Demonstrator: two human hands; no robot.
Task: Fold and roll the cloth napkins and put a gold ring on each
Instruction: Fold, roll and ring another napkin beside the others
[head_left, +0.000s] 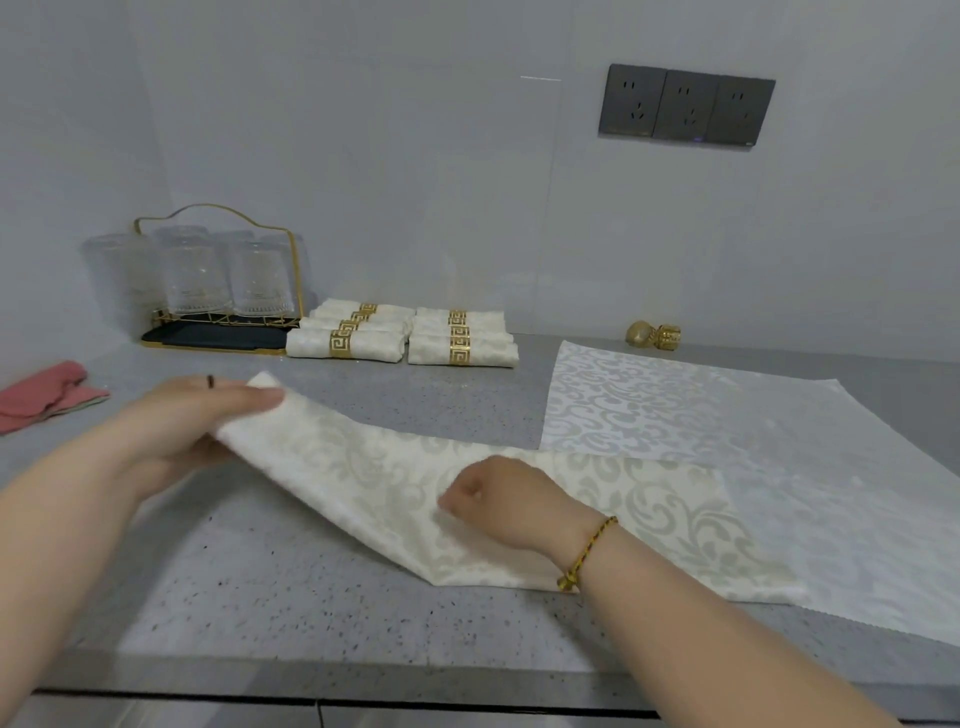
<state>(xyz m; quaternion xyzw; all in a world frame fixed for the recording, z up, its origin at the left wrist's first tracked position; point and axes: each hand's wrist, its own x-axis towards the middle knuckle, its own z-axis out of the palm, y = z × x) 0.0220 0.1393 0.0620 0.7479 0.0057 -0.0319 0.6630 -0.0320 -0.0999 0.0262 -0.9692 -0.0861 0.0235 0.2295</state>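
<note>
No text, label or number can be read; a tiny mark at the corner of the wall socket panel (685, 106) is too small to tell

Single head view, looking forward-down, close over counter (311, 571), facing wall (415, 156).

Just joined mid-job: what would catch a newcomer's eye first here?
The left hand grips the raised corner of a napkin at the counter front; the right hand pinches its middle. Behind lie two groups of rolled napkins, already ringed, and two spare gold rings at the back right.
</note>
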